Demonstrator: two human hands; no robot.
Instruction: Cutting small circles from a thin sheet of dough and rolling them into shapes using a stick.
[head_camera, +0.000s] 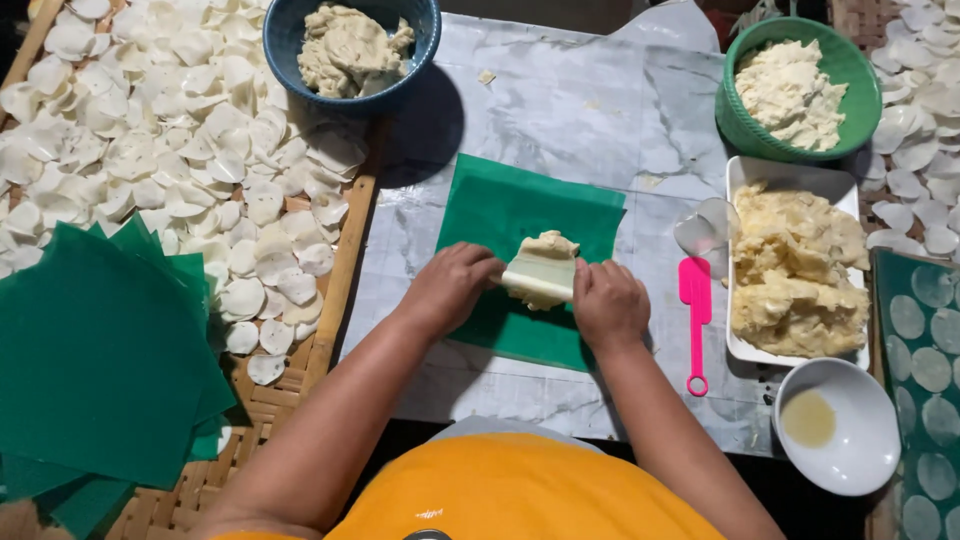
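Observation:
My left hand (452, 287) and my right hand (606, 303) grip the two ends of a pale roller (541, 271) that presses on a lump of cream dough (546, 246). The dough lies on a green plastic sheet (500, 215) spread over a marble-patterned board (570, 110). Part of the dough is hidden under the roller and my fingers.
A blue bowl of dough (352, 45) stands at the back, a green bowl of dough (797, 90) at the right. White tray of dough (795, 265), pink spatula (694, 310), white bowl with oil (838, 425), clear cup (706, 232). Thin white discs (150, 130) cover a woven tray; stacked green sheets (100, 360) lie left.

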